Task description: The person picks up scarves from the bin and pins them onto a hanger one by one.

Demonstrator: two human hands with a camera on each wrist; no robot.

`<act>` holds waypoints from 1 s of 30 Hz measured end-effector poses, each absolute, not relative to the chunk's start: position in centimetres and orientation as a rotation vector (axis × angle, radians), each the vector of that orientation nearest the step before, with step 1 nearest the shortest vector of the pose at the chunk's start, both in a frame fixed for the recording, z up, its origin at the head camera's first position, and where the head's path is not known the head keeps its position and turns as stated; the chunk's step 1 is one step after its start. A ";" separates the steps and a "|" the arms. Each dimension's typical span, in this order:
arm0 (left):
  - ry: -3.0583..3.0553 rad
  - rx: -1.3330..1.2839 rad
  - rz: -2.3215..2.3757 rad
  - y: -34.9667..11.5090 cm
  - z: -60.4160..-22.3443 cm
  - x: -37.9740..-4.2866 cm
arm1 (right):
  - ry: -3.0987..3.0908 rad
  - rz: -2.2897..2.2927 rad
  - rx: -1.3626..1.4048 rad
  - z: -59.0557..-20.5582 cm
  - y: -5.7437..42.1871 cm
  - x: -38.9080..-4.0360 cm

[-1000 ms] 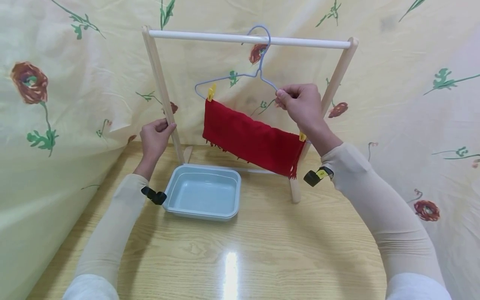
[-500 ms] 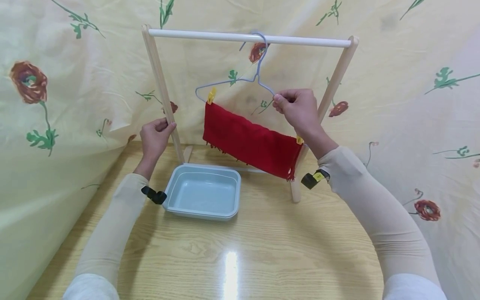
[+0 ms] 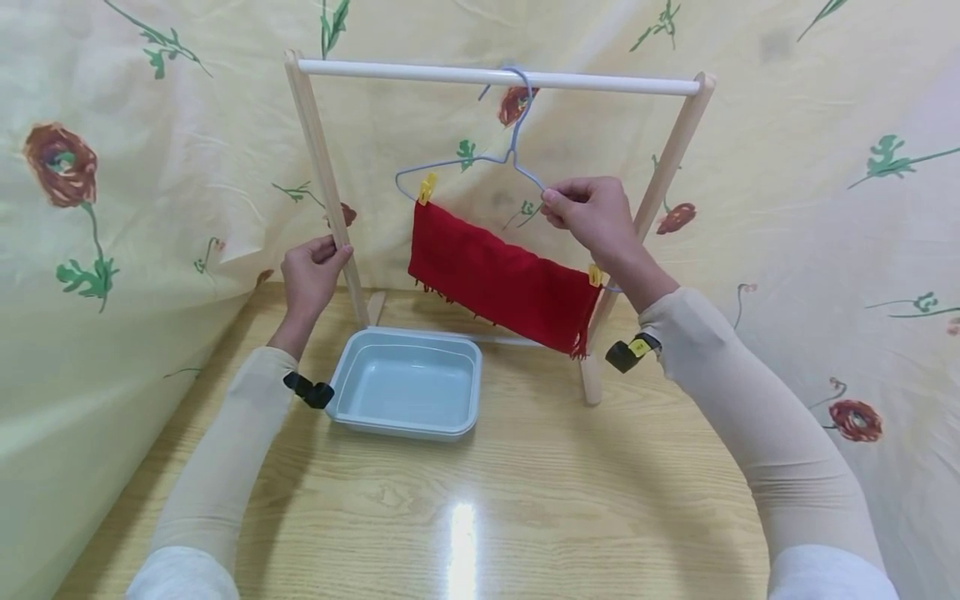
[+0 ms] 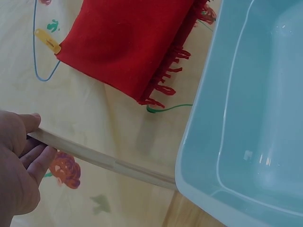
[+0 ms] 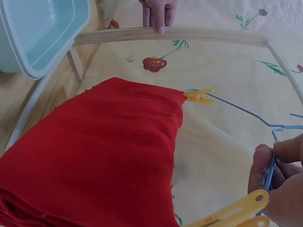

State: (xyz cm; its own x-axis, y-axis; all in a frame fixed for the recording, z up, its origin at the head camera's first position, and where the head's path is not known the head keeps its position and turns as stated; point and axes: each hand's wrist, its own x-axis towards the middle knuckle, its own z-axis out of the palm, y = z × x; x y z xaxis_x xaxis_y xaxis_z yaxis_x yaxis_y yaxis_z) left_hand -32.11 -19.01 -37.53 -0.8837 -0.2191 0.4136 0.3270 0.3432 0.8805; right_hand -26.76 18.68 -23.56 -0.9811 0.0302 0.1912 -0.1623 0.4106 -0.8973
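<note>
A blue wire hanger (image 3: 468,160) has its hook over the white rod (image 3: 420,73) of a wooden rack. My right hand (image 3: 592,215) pinches the hanger's right shoulder between thumb and fingers. From the hanger hangs a folded red scarf (image 3: 498,279) with a fringed edge, tilted lower on the right. Yellow clothespins clip its two top corners: the left clothespin (image 3: 426,189) and the right clothespin (image 5: 236,211), close below my right hand. My left hand (image 3: 309,275) grips the rack's left wooden post (image 4: 109,162), thumb on one side and fingers on the other.
A light blue basin (image 3: 405,423) stands on the wooden table (image 3: 360,508) in front of the rack's left foot. The rack's right post (image 3: 675,158) rises behind my right forearm. Flowered cloth (image 3: 825,233) encloses the back and sides.
The hanger's hook has come down onto the rod, and my right hand has moved slightly down and left with it. The scarf has swung a little. My left hand stays on the post.
</note>
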 end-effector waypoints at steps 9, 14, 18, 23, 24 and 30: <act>-2.155 -0.102 -1.563 -19.0 -37.6 -32.1 | -2.559 1.578 0.227 -23.3 19.4 -26.8; -2.164 -0.095 -1.563 -19.0 -37.5 -32.1 | -2.572 1.587 0.264 -23.3 19.6 -26.6; -2.170 -0.084 -1.579 -19.0 -37.5 -32.1 | -2.582 1.579 0.275 -23.3 19.5 -26.3; -2.167 -0.089 -1.596 -19.0 -37.3 -32.0 | -2.611 1.526 0.274 -23.2 19.8 -25.9; -2.167 -0.092 -1.597 -19.0 -37.3 -31.9 | -2.613 1.515 0.275 -23.1 20.0 -25.8; -2.172 -0.100 -1.567 -19.1 -36.9 -30.9 | -2.602 1.488 0.296 -22.8 21.7 -24.7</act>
State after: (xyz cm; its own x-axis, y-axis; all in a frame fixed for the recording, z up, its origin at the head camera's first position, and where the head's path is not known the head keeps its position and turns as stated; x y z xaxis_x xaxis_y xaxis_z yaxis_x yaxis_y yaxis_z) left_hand -30.94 -19.15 -36.88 -0.8929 -0.2028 0.4020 0.3174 0.3495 0.8815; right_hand -24.71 21.74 -22.84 -0.9724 -0.1050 0.2085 -0.2330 0.4949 -0.8372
